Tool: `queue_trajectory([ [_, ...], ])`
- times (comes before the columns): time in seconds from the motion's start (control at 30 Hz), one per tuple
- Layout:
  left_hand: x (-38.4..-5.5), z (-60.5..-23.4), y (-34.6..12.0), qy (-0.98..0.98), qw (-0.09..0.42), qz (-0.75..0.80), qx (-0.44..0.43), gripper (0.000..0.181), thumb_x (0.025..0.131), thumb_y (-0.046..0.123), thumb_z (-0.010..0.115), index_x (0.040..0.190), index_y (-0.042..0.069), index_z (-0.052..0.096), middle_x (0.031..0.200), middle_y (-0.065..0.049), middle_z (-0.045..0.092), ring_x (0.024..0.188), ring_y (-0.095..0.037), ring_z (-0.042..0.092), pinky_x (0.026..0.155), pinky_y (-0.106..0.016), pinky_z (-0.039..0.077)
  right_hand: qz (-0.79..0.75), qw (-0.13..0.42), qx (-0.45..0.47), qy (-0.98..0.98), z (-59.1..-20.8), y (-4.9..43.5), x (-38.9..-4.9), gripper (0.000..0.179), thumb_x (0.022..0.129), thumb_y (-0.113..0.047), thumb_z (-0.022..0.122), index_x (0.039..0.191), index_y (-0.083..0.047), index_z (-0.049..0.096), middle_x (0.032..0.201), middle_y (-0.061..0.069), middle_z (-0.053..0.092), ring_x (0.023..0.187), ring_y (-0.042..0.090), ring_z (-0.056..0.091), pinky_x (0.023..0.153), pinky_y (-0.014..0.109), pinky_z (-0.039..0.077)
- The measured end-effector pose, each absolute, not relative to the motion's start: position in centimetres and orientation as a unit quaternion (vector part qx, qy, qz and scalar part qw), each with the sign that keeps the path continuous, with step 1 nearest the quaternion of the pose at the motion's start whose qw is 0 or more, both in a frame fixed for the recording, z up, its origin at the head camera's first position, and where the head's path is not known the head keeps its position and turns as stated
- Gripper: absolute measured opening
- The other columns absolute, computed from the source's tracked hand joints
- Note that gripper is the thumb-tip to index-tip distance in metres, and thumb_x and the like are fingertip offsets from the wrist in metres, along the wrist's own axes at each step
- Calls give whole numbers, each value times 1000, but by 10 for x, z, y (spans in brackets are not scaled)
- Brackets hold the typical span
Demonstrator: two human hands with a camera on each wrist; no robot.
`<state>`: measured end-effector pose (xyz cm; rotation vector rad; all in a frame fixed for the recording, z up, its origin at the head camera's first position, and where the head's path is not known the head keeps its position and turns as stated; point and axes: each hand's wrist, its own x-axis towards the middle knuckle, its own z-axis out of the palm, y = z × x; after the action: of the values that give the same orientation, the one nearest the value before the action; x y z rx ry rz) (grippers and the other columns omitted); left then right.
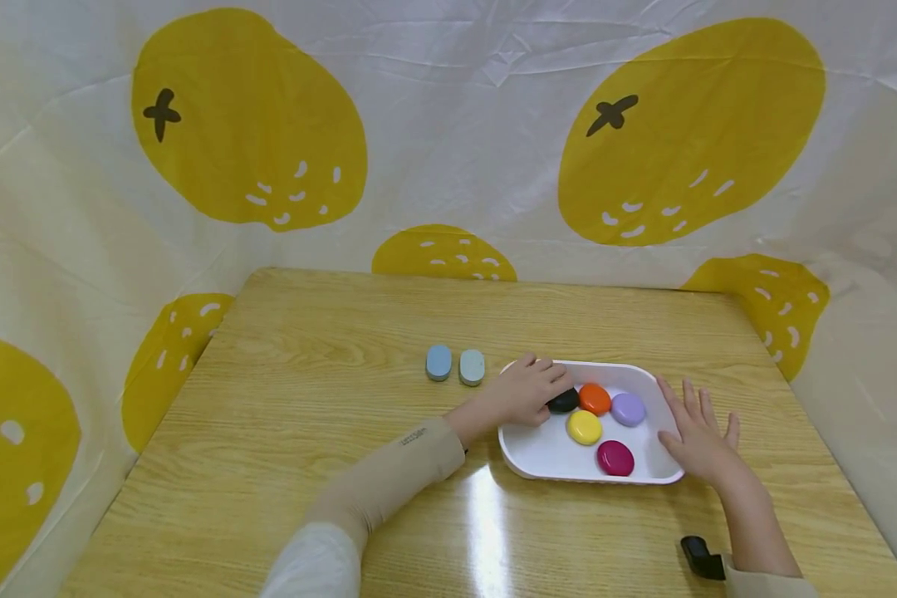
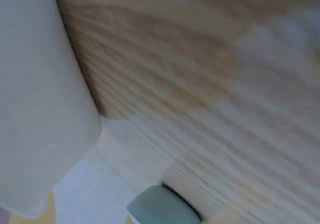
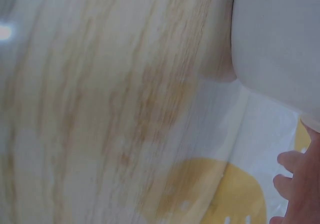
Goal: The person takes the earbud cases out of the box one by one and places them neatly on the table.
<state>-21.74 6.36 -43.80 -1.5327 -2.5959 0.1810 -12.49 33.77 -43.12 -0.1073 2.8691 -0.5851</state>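
A white tray sits on the table toward the right. Inside it lie smooth, rounded pieces: orange, lilac, yellow and dark pink. My left hand reaches over the tray's left rim, its fingers and thumb curled about a black rounded piece, which they partly hide. At the right rim, my right hand rests with fingers spread and straight, the thumb at the tray's edge. Its fingers appear beside the tray wall in the right wrist view.
Left of the tray stand a blue oval piece and a pale green one, close to my left hand. A black device is fixed near my right wrist. Behind the wooden table hangs a fruit-patterned cloth.
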Motion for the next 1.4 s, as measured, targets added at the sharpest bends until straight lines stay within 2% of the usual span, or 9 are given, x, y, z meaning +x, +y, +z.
queue_trajectory([
  [0.17, -223, -441, 73, -838, 43, 98, -536, 55, 86, 32, 56, 138, 23, 39, 136, 6, 42, 122, -15, 37, 100, -30, 30, -198, 109, -37, 973, -431, 338, -126, 77, 91, -21, 47, 147, -22, -6, 144, 32, -11, 129, 51, -16, 88, 69, -20],
  [0.33, -224, -442, 80, -823, 26, 135, -552, 51, 90, 28, 51, 139, 26, 36, 142, 7, 36, 131, -14, 29, 103, -29, 26, -198, 112, -36, 973, -432, 339, -126, 77, 91, -22, 47, 147, -23, -6, 144, 32, -11, 129, 51, -16, 88, 70, -20],
  [0.57, -224, -449, 81, -810, 72, 157, -560, 42, 95, 23, 41, 137, 29, 40, 142, 7, 37, 130, -13, 30, 100, -30, 29, -196, 108, -36, 974, -435, 341, -127, 77, 91, -22, 47, 147, -23, -6, 144, 31, -11, 129, 50, -18, 88, 69, -20],
  [0.73, -224, -453, 82, -810, 82, 166, -556, 40, 98, 22, 36, 137, 31, 40, 141, 8, 39, 128, -12, 33, 99, -29, 28, -195, 109, -36, 974, -436, 341, -127, 77, 92, -24, 47, 147, -23, -7, 144, 31, -12, 129, 50, -18, 88, 69, -21],
  [1.07, -224, -453, 82, -812, 74, 165, -555, 40, 98, 22, 36, 137, 30, 40, 140, 8, 40, 128, -13, 33, 101, -31, 27, -193, 110, -34, 974, -436, 341, -127, 78, 91, -23, 47, 147, -24, -7, 144, 31, -12, 129, 50, -16, 88, 69, -21],
  [1.4, -223, -451, 82, -822, 56, 147, -547, 40, 96, 21, 41, 135, 30, 41, 141, 8, 39, 127, -14, 34, 103, -32, 25, -185, 110, -29, 976, -436, 340, -127, 78, 90, -21, 48, 147, -24, -6, 145, 31, -12, 129, 51, -16, 88, 69, -21],
])
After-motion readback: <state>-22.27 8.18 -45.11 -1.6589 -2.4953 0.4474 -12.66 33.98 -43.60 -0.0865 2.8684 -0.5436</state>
